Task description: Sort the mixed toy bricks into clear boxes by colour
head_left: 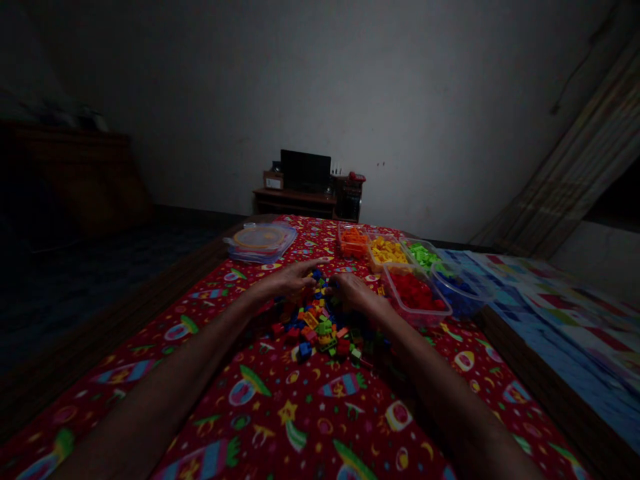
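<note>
A loose pile of toy building bricks (320,323) in mixed colours lies on a red patterned cloth (300,407). My left hand (290,279) is at the pile's far left side, index finger stretched out and thumb apart from it; I see nothing held in it. Opposite, my right hand (353,291) reaches over the far right side with fingers curled inward. Whatever its fingertips grip is too dark and small to make out. A blue brick (305,350) sits at the pile's near edge, left of a red brick (343,347).
Right of the pile stand clear containers of orange bricks (353,243), yellow bricks (387,251), green bricks (423,255), red bricks (415,292) and blue bricks (457,293). Stacked lids (261,240) lie at the far left. A patterned bedspread (560,300) is at the right.
</note>
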The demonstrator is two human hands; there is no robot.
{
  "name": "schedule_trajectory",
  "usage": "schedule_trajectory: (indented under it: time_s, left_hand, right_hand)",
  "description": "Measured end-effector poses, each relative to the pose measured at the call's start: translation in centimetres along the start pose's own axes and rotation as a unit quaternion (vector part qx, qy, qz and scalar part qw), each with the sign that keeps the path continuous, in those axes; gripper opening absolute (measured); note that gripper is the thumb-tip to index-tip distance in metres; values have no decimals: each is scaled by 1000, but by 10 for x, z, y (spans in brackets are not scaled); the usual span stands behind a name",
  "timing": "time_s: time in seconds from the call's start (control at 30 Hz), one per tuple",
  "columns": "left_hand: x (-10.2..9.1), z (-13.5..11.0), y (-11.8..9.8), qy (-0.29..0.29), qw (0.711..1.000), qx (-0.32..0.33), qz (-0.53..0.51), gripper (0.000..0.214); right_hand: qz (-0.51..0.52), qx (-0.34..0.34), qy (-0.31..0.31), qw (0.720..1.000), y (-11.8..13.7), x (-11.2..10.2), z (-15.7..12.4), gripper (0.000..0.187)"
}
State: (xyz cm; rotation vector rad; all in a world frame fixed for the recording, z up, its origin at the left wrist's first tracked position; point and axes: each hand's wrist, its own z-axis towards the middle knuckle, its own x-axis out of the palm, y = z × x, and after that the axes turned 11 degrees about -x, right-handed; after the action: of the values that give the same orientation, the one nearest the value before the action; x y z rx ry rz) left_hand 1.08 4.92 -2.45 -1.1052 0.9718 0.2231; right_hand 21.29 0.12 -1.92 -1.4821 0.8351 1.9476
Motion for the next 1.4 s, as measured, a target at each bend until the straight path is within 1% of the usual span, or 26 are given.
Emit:
schedule_trajectory:
  time_s: [0.03, 0.07, 0.13, 0.23, 0.3, 0.37, 0.43, 0.53, 0.63, 0.7, 0.77, 0.83, 0.9, 1.0, 1.07, 1.17, 1.27, 1.33, 1.4]
  left_hand:
    - [1, 1, 2, 8, 1000, 1, -1, 65]
    - [1, 1, 3, 14, 1000, 0, -1, 68]
    - [3, 2, 4, 13, 1000, -3, -2, 72]
    - [6, 2, 3, -10, 1000, -12, -6, 77]
    - [9, 1, 0, -17, 999, -24, -19, 79]
    - [11, -2, -3, -14, 998, -34, -47, 81]
    - [12, -7, -8, -4, 996, -39, -79, 82]
    - [11, -14, -15, 10, 993, -43, -112, 84]
    - [8, -15, -20, 15, 991, -47, -123, 84]
    - [6, -12, -19, 16, 989, -38, -141, 83]
    - [3, -7, -16, 15, 988, -24, -155, 82]
    - [1, -4, -10, 9, 991, -17, -134, 80]
    - [-1, -3, -6, -1, 998, -17, -65, 75]
    - [-1, -4, -3, -26, 998, -28, 57, 59]
    - [1, -3, -1, -44, 992, -35, 110, 51]
    - [2, -3, 3, -60, 988, -42, 134, 48]
    - [0, -4, 11, -75, 986, -55, 140, 47]
    - [-1, -6, 18, -79, 984, -69, 142, 46]
    - [-1, -7, 25, -84, 983, -84, 141, 46]
  right_hand:
    - [-1, -3, 9, 1000, 0, 2, 1, 22]
    - [2, -7, 4, 1000, -1, 3, 1, 21]
    - [20, -11, -36, 999, -4, 2, 1, 19]
    - [65, 17, -113, 991, -7, -5, 2, 20]
    - [99, 21, -142, 985, -6, -9, 3, 20]
    - [128, -4, -138, 982, -5, -11, 4, 24]
    - [140, -46, -107, 983, -2, -11, 3, 32]
    - [118, -81, -73, 987, 0, -9, 0, 40]
    - [92, -68, -96, 989, -2, -11, -3, 40]
    - [89, -35, -118, 988, -5, -16, -3, 40]
    - [97, 6, -127, 987, -8, -22, -3, 40]
    - [115, 40, -119, 985, -11, -24, -2, 38]
    - [134, 54, -100, 984, -14, -22, -1, 34]
    - [126, 38, -87, 987, -14, -12, 0, 28]
    - [97, 8, -84, 992, -9, -5, 1, 27]
    - [61, -29, -47, 997, 1, 2, 3, 24]
    - [45, -20, -22, 999, 6, 3, 2, 25]
    - [54, 3, -31, 998, 3, 1, 2, 30]
    - [84, 31, -60, 994, -3, 0, 2, 33]
